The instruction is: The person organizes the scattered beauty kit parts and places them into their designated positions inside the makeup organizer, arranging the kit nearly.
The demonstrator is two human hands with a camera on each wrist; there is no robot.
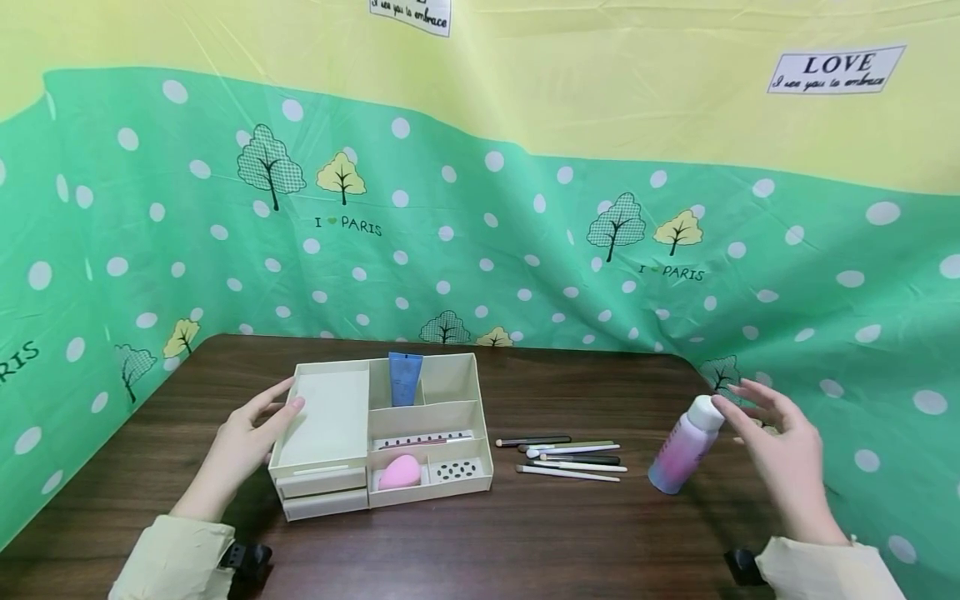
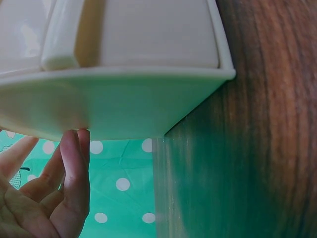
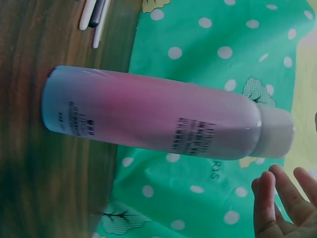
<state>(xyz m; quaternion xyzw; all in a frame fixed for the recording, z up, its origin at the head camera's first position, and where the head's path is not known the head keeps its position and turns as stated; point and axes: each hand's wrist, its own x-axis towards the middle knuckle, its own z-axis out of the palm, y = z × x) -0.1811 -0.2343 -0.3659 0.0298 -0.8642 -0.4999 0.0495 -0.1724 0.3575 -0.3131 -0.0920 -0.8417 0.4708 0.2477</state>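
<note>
My left hand [image 1: 238,443] rests against the left side of a cream cosmetics organizer [image 1: 330,421], thumb at its top edge. In the left wrist view its fingertips [image 2: 74,141] meet the organizer's side wall. Inside the organizer stand a blue squeeze tube [image 1: 405,379] and a pink makeup sponge [image 1: 401,472]; a slim stick lies in the middle compartment. On the right, my right hand [image 1: 787,458] is beside the white cap of an upright pink-and-blue spray bottle [image 1: 684,448]. Its fingers are spread loosely around the cap, not wrapped round it.
Several makeup brushes [image 1: 534,441] lie on the dark wooden table [image 1: 540,542] between the organizer and the bottle. Two drawers [image 1: 326,504] form the organizer's front left. A green and yellow dotted cloth [image 1: 525,250] hangs behind the table and along its sides.
</note>
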